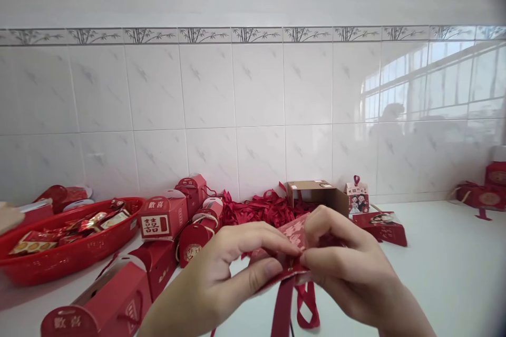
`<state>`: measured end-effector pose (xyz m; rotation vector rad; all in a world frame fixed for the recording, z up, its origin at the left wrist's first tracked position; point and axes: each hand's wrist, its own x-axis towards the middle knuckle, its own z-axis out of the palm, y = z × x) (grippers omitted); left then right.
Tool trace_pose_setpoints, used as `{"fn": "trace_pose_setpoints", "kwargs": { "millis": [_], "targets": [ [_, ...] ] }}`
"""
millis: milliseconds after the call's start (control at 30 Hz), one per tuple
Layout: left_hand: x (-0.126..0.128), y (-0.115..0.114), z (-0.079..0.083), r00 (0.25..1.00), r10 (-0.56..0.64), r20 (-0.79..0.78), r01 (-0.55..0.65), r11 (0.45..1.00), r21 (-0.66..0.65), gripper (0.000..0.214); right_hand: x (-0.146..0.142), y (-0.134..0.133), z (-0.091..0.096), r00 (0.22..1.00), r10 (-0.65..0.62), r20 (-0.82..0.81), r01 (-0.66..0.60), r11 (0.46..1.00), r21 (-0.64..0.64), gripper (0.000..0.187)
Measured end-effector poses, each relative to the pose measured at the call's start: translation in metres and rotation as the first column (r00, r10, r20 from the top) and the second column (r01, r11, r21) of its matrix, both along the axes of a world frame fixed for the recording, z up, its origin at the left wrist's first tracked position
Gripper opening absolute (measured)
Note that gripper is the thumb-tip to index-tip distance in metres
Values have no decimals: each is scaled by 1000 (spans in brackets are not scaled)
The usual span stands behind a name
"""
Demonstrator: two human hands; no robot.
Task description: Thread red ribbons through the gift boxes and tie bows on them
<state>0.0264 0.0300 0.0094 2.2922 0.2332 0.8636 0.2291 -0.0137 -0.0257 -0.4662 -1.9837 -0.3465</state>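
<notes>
My left hand point(233, 268) and my right hand point(348, 263) meet in the lower middle of the view, both pinched on a small red paper gift box point(292, 234) with a pale pattern. Fingers of both hands press its folded edge together. Red ribbon point(294, 303) hangs from the box below my hands. Most of the box is hidden by my fingers.
Several finished red boxes point(162, 218) stand and lie to the left, beside a red tray point(67, 258) of wrapped sweets. A heap of red ribbons point(261, 208) and a brown carton point(312, 192) sit at the tiled wall. More red boxes point(480, 195) lie far right on the white counter point(446, 274).
</notes>
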Motion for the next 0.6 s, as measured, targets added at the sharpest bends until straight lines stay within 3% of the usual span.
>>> {"fn": "trace_pose_setpoints", "kwargs": {
  "millis": [133, 600],
  "targets": [
    [1, -1, 3, 999, 16, -31, -13, 993, 114, 23, 2, 1, -2, 1000, -20, 10, 20, 1000, 6, 28],
    [-2, 5, 2, 997, 23, -78, -14, 993, 114, 14, -9, 2, 4, 997, 1, 78, 7, 994, -108, 21]
  ]
}}
